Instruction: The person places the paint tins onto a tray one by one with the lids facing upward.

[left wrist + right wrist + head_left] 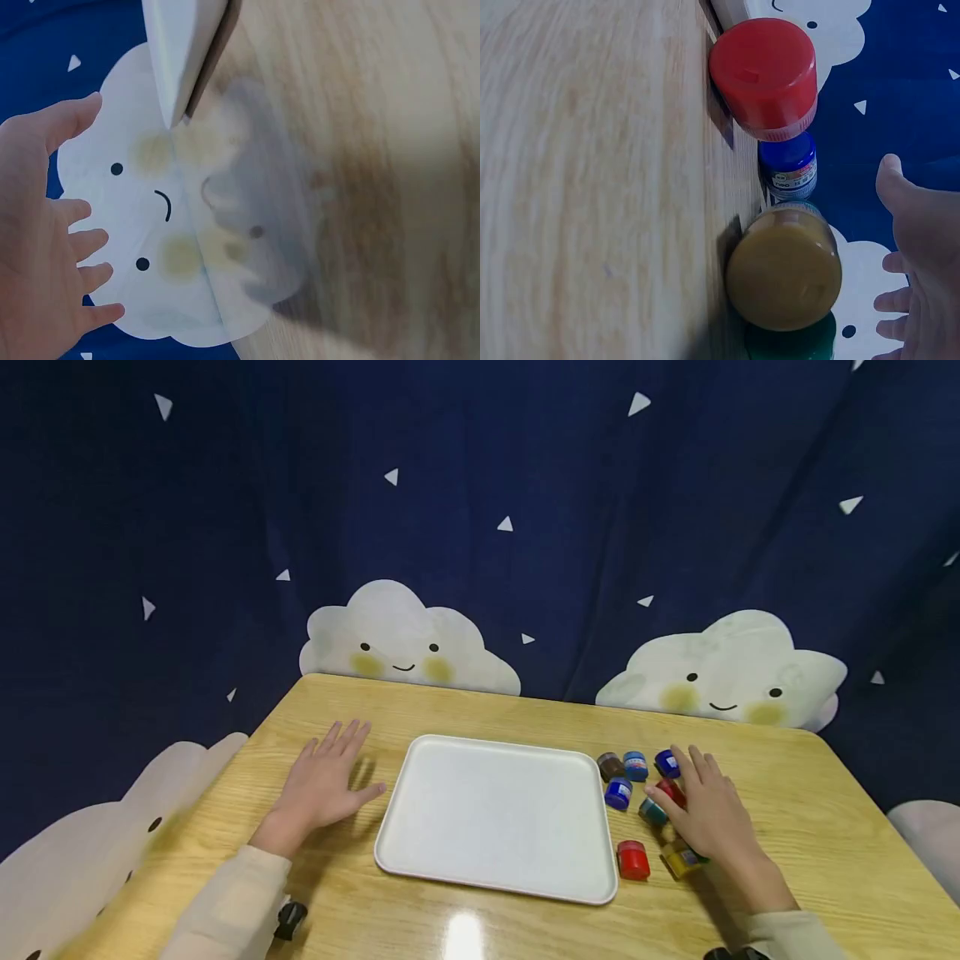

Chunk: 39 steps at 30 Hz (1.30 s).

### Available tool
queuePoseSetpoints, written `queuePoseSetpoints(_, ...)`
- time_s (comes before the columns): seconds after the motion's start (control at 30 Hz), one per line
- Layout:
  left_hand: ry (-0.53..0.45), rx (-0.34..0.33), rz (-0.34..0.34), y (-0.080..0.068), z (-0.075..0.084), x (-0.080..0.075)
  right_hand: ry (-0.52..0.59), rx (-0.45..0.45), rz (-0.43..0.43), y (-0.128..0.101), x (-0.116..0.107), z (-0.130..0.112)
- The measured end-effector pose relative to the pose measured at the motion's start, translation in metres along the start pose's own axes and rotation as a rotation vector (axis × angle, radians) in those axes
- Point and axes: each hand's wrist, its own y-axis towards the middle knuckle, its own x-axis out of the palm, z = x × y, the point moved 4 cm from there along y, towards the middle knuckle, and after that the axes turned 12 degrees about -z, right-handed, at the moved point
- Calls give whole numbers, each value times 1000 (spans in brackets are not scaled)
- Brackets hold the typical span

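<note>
At the far left, a cloud shows on the dark blue cloth beside the worktop. Next come the left sleeve, a black device at its cuff, and the left hand, held above the wood. Its grip is spread, with fingers straight, thumb out toward the tray, holding nothing.

The white tray lies flat in the middle, bare inside. Just off its right edge are the brown jar, the near blue jar and the near red jar. The light blue jar sits right of the brown one. Further right are the teal jar, the far blue jar, the far red jar and the yellow jar. The green jar shows in part beyond the yellow one in the right wrist view.

Over this cluster is the right hand, its grip also spread and holding nothing. The right wrist view shows a gap between it and the yellow jar. The right sleeve comes last.
</note>
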Motion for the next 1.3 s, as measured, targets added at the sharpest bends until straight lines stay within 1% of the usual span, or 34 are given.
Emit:
queuePoseSetpoints(0.23, 25, 56, 1, 0, 2, 7, 2, -14, -12, -2, -2, -3)
queuePoseSetpoints(0.43, 59, 151, -4, 0, 5, 10, 2, -28, -30, -3, -6, -8)
queuePoseSetpoints(0.5, 65, 183, -16, 1, 7, 11, 4, -42, -30, -4, -8, -11)
queuePoseSetpoints(0.6, 78, 214, -42, 2, 9, 13, 9, -62, -28, -6, -10, -14)
queuePoseSetpoints(0.83, 135, 297, -69, 2, 18, 14, 10, -84, -44, -11, -13, -18)
queuePoseSetpoints(1.07, 179, 346, -119, 1, 23, 15, -23, -123, -34, -17, -15, -22)
queuePoseSetpoints(1.3, 192, 406, -154, 4, 25, 19, -28, -139, -58, -23, -14, -26)
